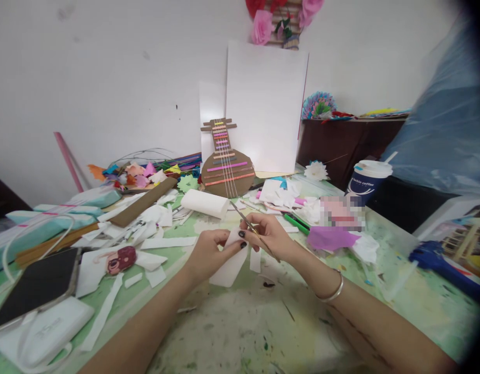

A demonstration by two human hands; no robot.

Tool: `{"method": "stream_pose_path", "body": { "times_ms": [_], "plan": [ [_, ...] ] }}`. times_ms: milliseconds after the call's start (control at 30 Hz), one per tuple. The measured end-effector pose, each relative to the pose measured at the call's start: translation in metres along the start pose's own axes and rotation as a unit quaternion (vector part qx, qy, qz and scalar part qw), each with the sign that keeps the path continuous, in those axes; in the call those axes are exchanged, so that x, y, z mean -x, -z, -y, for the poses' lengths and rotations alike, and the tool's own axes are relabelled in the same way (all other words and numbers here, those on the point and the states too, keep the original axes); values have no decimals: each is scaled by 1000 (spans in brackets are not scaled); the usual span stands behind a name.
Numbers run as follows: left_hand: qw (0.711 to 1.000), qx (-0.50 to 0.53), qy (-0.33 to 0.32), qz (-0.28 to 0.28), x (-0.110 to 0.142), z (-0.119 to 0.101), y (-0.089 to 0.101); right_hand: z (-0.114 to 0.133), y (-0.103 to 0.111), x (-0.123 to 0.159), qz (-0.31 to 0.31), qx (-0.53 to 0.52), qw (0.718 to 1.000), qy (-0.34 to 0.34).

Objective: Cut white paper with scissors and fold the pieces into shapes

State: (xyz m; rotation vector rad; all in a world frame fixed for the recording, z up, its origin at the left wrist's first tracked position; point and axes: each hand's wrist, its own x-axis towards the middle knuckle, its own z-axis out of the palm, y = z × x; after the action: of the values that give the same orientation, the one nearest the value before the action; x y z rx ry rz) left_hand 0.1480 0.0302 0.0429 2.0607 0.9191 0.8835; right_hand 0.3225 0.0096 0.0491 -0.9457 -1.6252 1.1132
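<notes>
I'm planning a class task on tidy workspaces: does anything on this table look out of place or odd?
Yes. White paper scraps lie strewn across the left of the green table, looking untidy. The drink cup at right, near purple paper, seems out of place amid craftwork. No liquid spill shows.

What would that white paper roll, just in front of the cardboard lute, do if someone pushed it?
The white paper roll would probably roll, since its side looks rounded. It might not go far, with loose paper scraps lying close by. It is likely light and easily dented, being paper, though I can't tell whether it's hollow.
</notes>
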Motion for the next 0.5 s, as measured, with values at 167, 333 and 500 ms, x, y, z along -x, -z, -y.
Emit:
{"method": "stream_pose_path", "body": {
  "times_ms": [167, 333, 500],
  "plan": [
    [1000, 8, -10, -9, 1, 1, -1, -5, 0, -2, -4, -15, 1000, 19],
    [999, -5, -19, -27, 1, 8, -3, -6, 0, -3, -26, -44, 998, 22],
    [999, -24, -31, -24, 1, 11, -4, -3, -1, -4, -40, -58, 997, 27]
  ]
}}
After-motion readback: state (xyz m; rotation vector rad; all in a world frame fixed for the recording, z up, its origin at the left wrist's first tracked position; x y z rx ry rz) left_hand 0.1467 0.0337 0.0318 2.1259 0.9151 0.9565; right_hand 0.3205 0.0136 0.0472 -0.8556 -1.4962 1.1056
